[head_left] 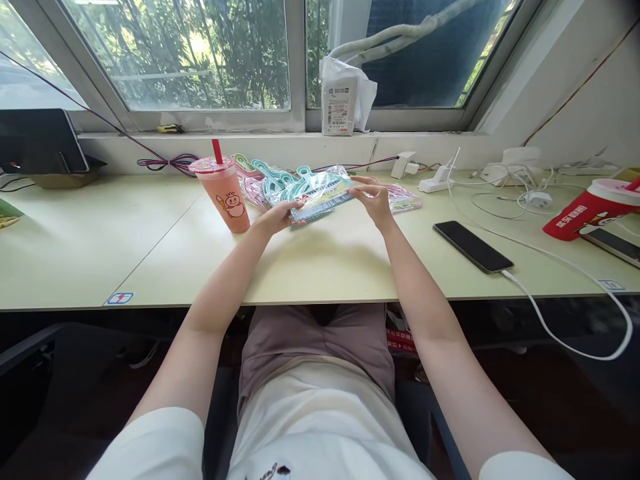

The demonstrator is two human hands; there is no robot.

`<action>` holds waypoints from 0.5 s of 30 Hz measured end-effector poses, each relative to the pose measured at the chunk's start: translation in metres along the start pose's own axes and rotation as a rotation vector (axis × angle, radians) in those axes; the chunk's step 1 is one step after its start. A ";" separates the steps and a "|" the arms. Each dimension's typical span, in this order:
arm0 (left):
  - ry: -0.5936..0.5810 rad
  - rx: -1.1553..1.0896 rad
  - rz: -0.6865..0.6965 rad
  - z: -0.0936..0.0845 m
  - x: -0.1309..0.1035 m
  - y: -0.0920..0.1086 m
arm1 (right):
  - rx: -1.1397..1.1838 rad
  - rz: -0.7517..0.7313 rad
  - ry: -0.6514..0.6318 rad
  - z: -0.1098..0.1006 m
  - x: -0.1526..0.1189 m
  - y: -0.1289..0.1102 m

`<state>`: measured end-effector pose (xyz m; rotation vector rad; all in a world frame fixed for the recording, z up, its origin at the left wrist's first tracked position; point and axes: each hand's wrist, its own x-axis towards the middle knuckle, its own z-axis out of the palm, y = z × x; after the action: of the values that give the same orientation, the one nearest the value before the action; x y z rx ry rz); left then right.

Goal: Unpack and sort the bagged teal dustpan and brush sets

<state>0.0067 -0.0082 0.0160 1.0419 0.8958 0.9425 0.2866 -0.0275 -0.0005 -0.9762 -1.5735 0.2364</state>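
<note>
A clear plastic packet with a blue and yellow label (326, 200) is held up over the desk between both hands. My left hand (281, 216) pinches its lower left corner. At the packet's upper right end, the fingers of my right hand (373, 197) are closed on the edge. Behind the packet lie teal plastic hangers (280, 181) in a wrapper, with pink ones beside them. Another wrapped pink bundle (404, 199) rests to the right of my right hand. Just left of the hangers stands a pink cup with a red straw (223, 197).
A black phone (473, 246) on a white cable lies at the right, near a red cup (585, 212) and tangled chargers (520, 180). A wrapped white box (340, 103) stands on the sill. At the far left is a dark tablet (40, 141).
</note>
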 end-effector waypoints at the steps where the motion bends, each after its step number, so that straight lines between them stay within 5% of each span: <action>1: -0.026 0.038 -0.012 -0.001 0.000 0.000 | 0.012 0.012 0.001 0.001 0.000 0.000; 15: -0.222 0.273 0.154 0.005 -0.001 -0.003 | 0.074 0.029 0.173 0.013 -0.006 -0.001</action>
<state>0.0118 -0.0113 0.0151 1.4371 0.7803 0.8256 0.2742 -0.0277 -0.0083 -0.9376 -1.3842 0.2225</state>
